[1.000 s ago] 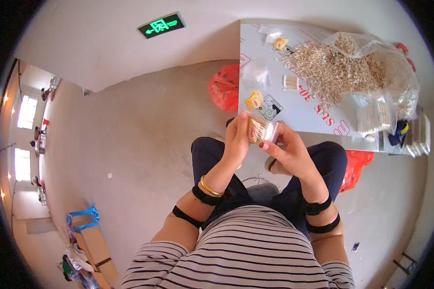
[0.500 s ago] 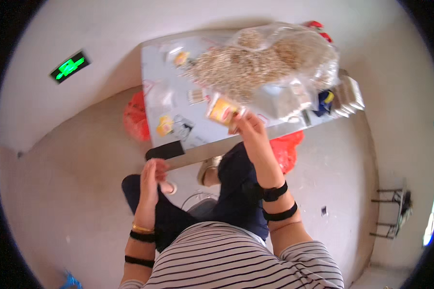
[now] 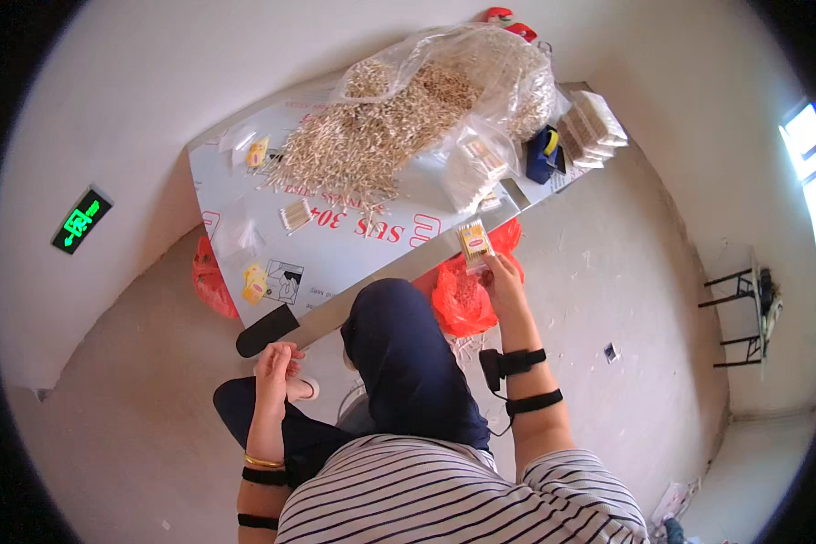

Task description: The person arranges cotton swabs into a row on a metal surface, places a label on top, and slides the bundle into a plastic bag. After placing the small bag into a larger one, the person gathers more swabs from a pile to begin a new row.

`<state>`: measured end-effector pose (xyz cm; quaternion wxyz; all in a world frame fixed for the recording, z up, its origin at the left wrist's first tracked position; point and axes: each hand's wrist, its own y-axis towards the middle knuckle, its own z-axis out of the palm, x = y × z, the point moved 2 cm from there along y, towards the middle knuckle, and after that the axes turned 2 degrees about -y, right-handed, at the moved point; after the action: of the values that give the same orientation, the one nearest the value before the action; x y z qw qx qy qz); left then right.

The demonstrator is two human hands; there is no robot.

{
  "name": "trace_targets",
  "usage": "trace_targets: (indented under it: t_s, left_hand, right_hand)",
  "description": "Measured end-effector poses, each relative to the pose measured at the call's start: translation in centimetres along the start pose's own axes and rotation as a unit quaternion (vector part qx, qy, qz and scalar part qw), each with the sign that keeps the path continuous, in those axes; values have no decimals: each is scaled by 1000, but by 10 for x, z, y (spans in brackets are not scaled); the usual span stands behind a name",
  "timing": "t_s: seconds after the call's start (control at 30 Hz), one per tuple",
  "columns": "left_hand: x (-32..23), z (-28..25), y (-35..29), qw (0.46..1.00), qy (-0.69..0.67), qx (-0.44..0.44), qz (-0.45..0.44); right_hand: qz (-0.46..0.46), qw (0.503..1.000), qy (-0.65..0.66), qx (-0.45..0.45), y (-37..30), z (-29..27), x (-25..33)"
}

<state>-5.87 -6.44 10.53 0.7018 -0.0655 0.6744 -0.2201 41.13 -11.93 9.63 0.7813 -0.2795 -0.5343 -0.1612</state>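
My right hand point(image 3: 501, 276) pinches a small clear bag of cotton swabs point(image 3: 475, 243) with a yellow card in it, just off the table's front edge. Empty as far as I can see, my left hand point(image 3: 276, 370) hovers by the near left corner, its fingers loosely curled and slightly apart. Close to it a black strip point(image 3: 267, 330) lies over the table edge. On the table, a big heap of loose cotton swabs point(image 3: 354, 136) spills from a large clear plastic bag point(image 3: 508, 68). A small bundle of swabs point(image 3: 296, 215) lies apart from the heap.
Yellow cards point(image 3: 254, 284) lie at the table's left, another yellow card point(image 3: 257, 151) farther back. Filled clear packs point(image 3: 476, 172), a dark blue object point(image 3: 543, 154) and stacked packs point(image 3: 592, 130) stand right. Red plastic bags point(image 3: 462, 295) hang below the edge; a rack point(image 3: 743, 313) stands far right.
My right hand has moved right and slightly down with the bag of swabs, from over the table to past its front edge. My view has turned, and the left hand sits a little lower.
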Motion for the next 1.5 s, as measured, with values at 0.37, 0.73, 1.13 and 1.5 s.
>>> trace_targets:
  t_s: [0.37,0.73,1.13,1.5]
  left_hand:
    - [-3,19,-1,998,59,-3,-25]
    - [7,20,21,993,85,-49,-69]
    - [-13,59,71,990,106,-13,-94]
    - [-120,208,130,965,68,245,69]
  right_hand:
    - [27,971,-45,-233,125,-122,-68]
    - [-77,867,-435,-230,273,-92,-37]
    - [-175,801,-498,-283,283,-103,-41]
    - [-81,963,240,-87,87,-21,65]
